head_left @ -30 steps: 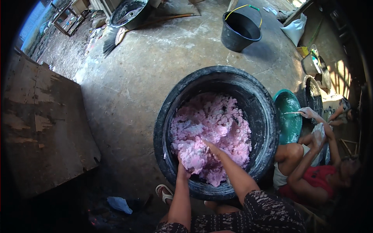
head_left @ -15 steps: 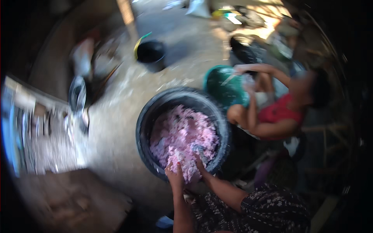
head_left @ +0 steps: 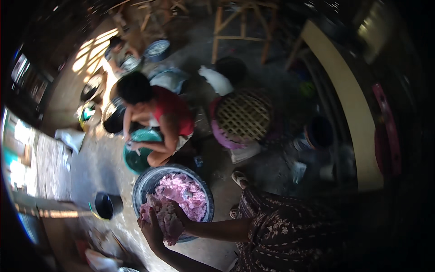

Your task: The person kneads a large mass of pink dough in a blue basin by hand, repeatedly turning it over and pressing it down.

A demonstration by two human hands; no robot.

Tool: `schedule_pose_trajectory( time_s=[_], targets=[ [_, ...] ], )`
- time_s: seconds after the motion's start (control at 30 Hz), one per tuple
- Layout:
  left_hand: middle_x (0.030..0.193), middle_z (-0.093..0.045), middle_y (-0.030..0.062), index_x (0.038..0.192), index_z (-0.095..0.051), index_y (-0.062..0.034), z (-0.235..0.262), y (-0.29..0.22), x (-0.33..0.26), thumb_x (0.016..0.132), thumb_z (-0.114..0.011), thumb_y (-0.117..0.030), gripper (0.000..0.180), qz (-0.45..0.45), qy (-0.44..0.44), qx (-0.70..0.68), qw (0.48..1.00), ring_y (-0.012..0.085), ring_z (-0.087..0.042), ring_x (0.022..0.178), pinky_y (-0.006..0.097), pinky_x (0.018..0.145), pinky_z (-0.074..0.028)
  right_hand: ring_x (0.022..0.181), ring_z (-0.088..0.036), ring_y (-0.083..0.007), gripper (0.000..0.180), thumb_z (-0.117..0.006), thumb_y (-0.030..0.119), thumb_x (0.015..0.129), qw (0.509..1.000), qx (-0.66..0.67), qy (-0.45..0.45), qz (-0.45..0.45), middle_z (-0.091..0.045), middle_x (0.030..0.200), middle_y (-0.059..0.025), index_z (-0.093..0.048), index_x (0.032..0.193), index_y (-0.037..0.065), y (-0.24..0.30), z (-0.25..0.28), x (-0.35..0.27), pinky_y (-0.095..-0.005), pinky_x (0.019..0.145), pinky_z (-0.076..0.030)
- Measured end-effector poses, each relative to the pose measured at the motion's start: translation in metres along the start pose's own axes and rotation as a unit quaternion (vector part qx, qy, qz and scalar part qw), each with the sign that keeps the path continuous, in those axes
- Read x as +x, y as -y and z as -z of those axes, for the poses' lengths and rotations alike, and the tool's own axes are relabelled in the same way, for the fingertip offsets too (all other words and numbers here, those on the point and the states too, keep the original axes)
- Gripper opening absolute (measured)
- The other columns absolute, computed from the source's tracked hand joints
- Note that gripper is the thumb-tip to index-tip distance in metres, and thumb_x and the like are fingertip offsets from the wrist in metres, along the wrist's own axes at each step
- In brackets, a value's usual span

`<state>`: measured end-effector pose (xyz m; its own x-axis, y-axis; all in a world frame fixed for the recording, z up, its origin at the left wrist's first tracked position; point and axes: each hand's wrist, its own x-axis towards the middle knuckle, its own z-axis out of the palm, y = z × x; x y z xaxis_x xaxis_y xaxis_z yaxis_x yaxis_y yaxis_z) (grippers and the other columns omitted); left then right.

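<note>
While in hands [head_left: 153, 232], pink clump [head_left: 168, 223] higher

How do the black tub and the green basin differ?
The black tub looks larger than the green basin. The tub holds crumbly pink mixture; none shows in the basin's visible part. The person's left hand and right hand hold a pink clump at the tub, while a co-worker's hand is at the basin. Both are round and open-topped.
</note>
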<state>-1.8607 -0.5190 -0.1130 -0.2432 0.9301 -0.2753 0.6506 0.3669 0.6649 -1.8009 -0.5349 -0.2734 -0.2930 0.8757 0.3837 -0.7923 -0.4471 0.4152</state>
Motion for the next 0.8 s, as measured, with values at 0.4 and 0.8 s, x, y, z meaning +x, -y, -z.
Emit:
schedule_pose_trajectory(
  time_s=[0.4, 0.8],
  targets=[
    [0.119, -0.055, 0.0249, 0.114, -0.058, -0.0011, -0.234, -0.295, -0.018, 0.087, -0.054, -0.018, 0.032, -0.516, 0.055, 0.189, 0.834, 0.0402, -0.05, 0.111, 0.044, 0.095, -0.04, 0.078, -0.06, -0.0257, 0.039, -0.036, 0.034, 0.094, 0.904, -0.163, -0.14, 0.369, -0.06, 0.089, -0.014, -0.054, 0.105, 0.001, 0.268, -0.26, -0.019, -0.0386, 0.073, -0.052],
    [0.117, -0.051, 0.0293, 0.121, -0.057, -0.0109, -0.519, -0.682, -0.163, 0.073, -0.067, -0.035, 0.055, -0.613, 0.244, 0.016, 0.751, 0.0419, -0.05, 0.11, 0.046, 0.094, -0.042, 0.093, -0.058, -0.0307, 0.051, -0.036, 0.043, 0.092, 0.745, -0.3, 0.118, 0.585, -0.057, 0.106, -0.0191, -0.049, 0.117, 0.0, 0.637, -0.578, -0.131, -0.0451, 0.083, -0.048]
  ],
)
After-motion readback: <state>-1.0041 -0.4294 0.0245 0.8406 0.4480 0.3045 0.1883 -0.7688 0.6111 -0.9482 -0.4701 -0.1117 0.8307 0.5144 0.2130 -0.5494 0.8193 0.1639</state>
